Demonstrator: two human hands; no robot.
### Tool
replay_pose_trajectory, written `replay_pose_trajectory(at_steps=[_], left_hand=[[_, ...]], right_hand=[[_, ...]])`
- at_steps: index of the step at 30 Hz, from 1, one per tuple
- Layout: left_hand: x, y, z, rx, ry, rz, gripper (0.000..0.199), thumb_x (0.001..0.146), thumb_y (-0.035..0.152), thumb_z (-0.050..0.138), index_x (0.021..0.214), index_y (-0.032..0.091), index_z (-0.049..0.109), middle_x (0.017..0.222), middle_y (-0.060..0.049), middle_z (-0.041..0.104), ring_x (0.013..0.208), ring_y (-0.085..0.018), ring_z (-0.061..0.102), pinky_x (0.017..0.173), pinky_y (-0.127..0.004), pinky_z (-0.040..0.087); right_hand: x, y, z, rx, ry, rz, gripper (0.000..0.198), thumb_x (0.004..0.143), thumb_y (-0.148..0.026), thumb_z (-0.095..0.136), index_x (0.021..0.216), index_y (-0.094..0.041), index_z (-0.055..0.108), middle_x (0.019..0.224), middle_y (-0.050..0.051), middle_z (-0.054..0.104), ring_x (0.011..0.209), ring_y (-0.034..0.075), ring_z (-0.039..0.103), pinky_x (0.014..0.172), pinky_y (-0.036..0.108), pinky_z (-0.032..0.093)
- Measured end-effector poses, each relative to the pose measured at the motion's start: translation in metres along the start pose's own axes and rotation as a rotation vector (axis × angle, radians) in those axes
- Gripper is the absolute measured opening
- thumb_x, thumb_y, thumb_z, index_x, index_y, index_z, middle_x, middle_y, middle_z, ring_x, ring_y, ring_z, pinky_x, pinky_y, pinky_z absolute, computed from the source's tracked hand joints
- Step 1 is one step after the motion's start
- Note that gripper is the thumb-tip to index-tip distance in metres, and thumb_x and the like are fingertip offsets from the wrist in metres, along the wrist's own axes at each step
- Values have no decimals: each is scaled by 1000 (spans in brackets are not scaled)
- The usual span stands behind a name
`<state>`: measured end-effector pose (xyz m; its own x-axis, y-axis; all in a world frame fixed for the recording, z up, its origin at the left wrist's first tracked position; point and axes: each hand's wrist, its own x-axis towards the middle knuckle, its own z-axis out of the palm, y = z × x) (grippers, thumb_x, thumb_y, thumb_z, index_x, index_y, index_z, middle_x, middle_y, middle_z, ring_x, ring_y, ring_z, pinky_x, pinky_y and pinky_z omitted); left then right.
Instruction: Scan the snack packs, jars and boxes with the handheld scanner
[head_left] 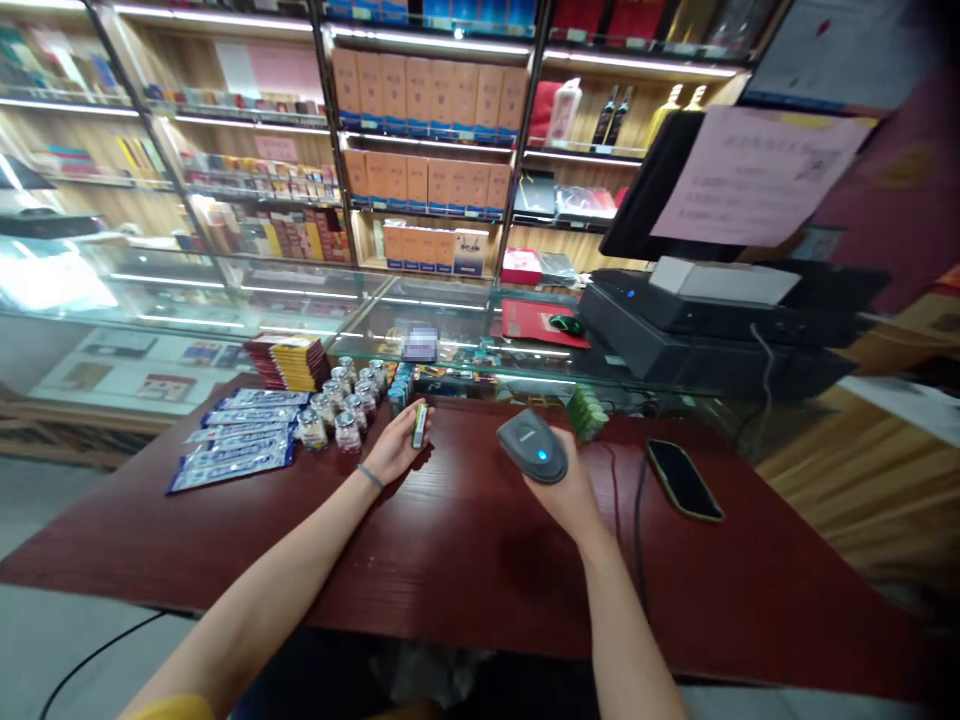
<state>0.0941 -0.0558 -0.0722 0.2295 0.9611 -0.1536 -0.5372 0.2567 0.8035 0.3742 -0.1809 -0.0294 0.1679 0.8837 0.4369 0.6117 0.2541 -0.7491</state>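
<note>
My left hand (397,446), palm turned up, has its fingers around a small green stick-shaped pack (420,426); its exact kind is unclear. A grey barcode scanner (531,444) with a lit blue dot is in my right hand (566,492), its head angled toward the left hand. Clear jars with silver lids (347,432) stand just left of my left hand, beside a row of small blue-green items (400,388). Green packs (587,414) are grouped behind my right hand.
Blue-and-white packets (240,435) and stacked red and yellow boxes (294,362) lie on the left of the dark red table (442,560). A phone (682,480) and cables lie at right. Behind are a glass counter, a mouse (567,324) and a monitor (649,190).
</note>
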Motion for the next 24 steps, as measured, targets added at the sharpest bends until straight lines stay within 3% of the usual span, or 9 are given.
replay_pose_trajectory(at_steps=[4,8,15,24], left_hand=[[2,-1,-2,-90,-8,-28,35,92,27,67,127,23,64,132,-10,67,82,-11,67,62,-20,54],[3,-1,-3,-92,-11,-26,37,90,29,70,126,23,65,130,-10,67,82,-12,67,61,-21,53],[7,-4,-7,-42,-7,-14,34,91,33,67,125,23,67,125,-11,69,84,-15,66,65,-26,53],[2,1,-3,-185,-43,-36,37,86,23,73,122,20,63,113,-8,71,79,-13,66,59,-21,52]], right_hand=[[-9,-20,16,-305,-351,-152,52,75,-27,69,122,-25,48,86,3,77,75,29,77,61,27,45],[-14,-36,27,-428,-512,-259,54,75,-27,70,124,-24,46,93,4,78,77,29,77,61,27,40],[-15,-37,31,-538,-556,-275,33,75,-29,67,104,-22,53,78,3,76,71,28,75,57,27,29],[-13,-35,27,-443,-517,-245,43,75,-27,67,114,-24,49,86,2,77,76,28,76,60,26,35]])
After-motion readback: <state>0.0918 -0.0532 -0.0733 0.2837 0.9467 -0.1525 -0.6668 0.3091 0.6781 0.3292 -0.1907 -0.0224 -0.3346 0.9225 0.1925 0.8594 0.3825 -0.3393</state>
